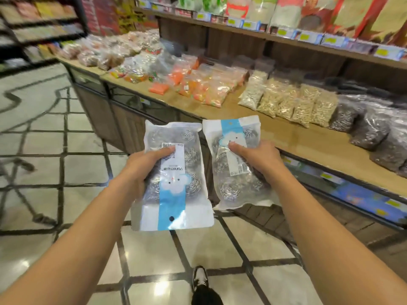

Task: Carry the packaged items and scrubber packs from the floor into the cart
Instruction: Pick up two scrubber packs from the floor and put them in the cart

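I hold two clear scrubber packs with steel wool balls inside and a blue stripe down the front. My left hand [141, 166] grips the left scrubber pack [174, 190] by its left edge, thumb on the label. My right hand [257, 159] grips the right scrubber pack [231, 177] from its right side, thumb pressed on its front. Both packs are held up side by side at waist height over the tiled floor. No cart is in view.
A long wooden display counter [275, 133] runs from the back left to the right, loaded with bagged snacks [286, 102]. Shelves with price tags [308, 36] stand behind it. Tiled floor [55, 150] stretches to the left. My shoe [200, 280] shows below.
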A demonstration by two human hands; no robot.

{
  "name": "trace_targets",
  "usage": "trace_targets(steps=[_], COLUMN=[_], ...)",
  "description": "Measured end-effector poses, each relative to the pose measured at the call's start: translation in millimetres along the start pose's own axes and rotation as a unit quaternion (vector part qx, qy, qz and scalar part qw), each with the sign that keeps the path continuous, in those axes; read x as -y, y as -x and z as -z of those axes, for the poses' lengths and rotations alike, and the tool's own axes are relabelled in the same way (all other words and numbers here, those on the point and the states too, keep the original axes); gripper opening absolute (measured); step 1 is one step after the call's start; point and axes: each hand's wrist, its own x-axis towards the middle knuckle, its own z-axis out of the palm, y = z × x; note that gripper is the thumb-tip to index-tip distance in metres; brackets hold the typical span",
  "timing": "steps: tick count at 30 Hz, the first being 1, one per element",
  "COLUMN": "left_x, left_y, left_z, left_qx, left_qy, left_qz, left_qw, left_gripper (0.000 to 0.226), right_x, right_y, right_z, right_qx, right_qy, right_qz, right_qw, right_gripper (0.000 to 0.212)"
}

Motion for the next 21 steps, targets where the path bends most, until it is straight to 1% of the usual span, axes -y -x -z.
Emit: trace_targets(steps=[2,3,5,6,7,10,11,13,14,16,18,19,20,21], left_x=[-9,-14,-27,-32,-39,-64,-70,-86,-93,-105,-115,-119,-124,-126], left_y=[-20,-32,-59,-74,-87,-124,-136,-152,-160,-175,-190,-196,-203,-212], left_z=[21,32,56,68,81,115,128,147,157,178,201,212,224,238], left_qx=[-0.017,-0.028,-0.058,-0.070,-0.080,-0.110,-0.119,-0.136,-0.153,-0.185,-0.210,-0.216,-0.221,-0.230], left_qy=[0.013,0.019,0.028,0.033,0.039,0.053,0.059,0.081,0.084,0.087,0.092,0.095,0.100,0.105], left_qz=[0.001,0.000,0.001,0.002,0.000,0.009,0.012,0.010,0.005,-0.007,-0.020,-0.020,-0.020,-0.020], left_qw=[1.000,0.999,0.998,0.997,0.996,0.993,0.991,0.987,0.985,0.979,0.973,0.972,0.970,0.967], left_gripper=[0.029,0.027,0.027,0.031,0.039,0.074,0.077,0.056,0.050,0.048,0.048,0.056,0.071,0.087], right_x=[18,28,47,58,69,107,120,146,159,183,208,219,229,240], right_y=[-28,-42,-75,-91,-107,-150,-163,-189,-200,-220,-234,-240,-246,-251], right_z=[-29,-45,-77,-93,-109,-151,-165,-193,-208,-238,-269,-284,-300,-315], right_qx=[0.027,0.040,0.059,0.071,0.086,0.127,0.138,0.166,0.175,0.193,0.213,0.220,0.229,0.243], right_qy=[0.006,0.006,-0.001,-0.004,-0.006,-0.006,-0.006,-0.004,-0.007,-0.010,-0.006,-0.007,-0.009,-0.009], right_qz=[0.011,0.016,0.025,0.031,0.040,0.067,0.078,0.102,0.111,0.123,0.132,0.136,0.143,0.151], right_qw=[1.000,0.999,0.998,0.997,0.995,0.990,0.987,0.981,0.978,0.973,0.968,0.966,0.963,0.958], right_gripper=[0.050,0.051,0.062,0.066,0.064,0.052,0.049,0.046,0.046,0.046,0.055,0.064,0.067,0.064])
